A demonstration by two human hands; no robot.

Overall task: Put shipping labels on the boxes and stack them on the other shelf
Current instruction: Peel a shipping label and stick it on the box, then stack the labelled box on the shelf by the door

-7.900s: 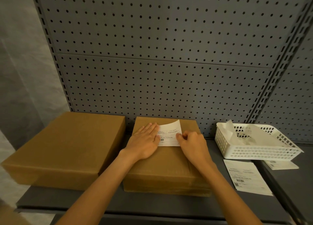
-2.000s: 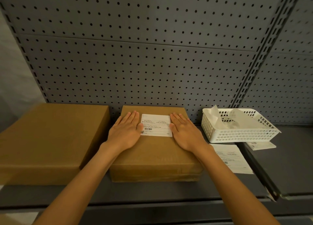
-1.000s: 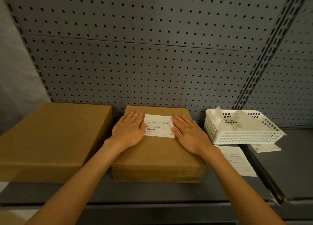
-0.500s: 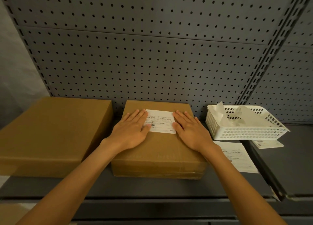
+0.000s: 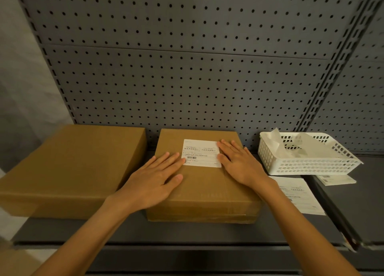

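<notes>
A small brown cardboard box (image 5: 205, 188) lies flat on the grey shelf (image 5: 187, 232). A white shipping label (image 5: 201, 153) with a barcode is stuck on its top, near the back. My left hand (image 5: 153, 182) rests flat on the box top, fingers spread, fingertips at the label's lower left corner. My right hand (image 5: 239, 163) lies flat at the label's right edge. Neither hand grips anything. A larger brown box (image 5: 70, 167) with no label showing sits to the left.
A white plastic basket (image 5: 307, 163) with peeled backing paper stands at the right. A loose label sheet (image 5: 299, 194) lies in front of it and another label (image 5: 336, 180) on the adjoining shelf. Grey pegboard (image 5: 187, 78) closes the back.
My left hand has slid back toward me along the box top, off the label's left edge. The right hand stays beside the label. The label lies flat.
</notes>
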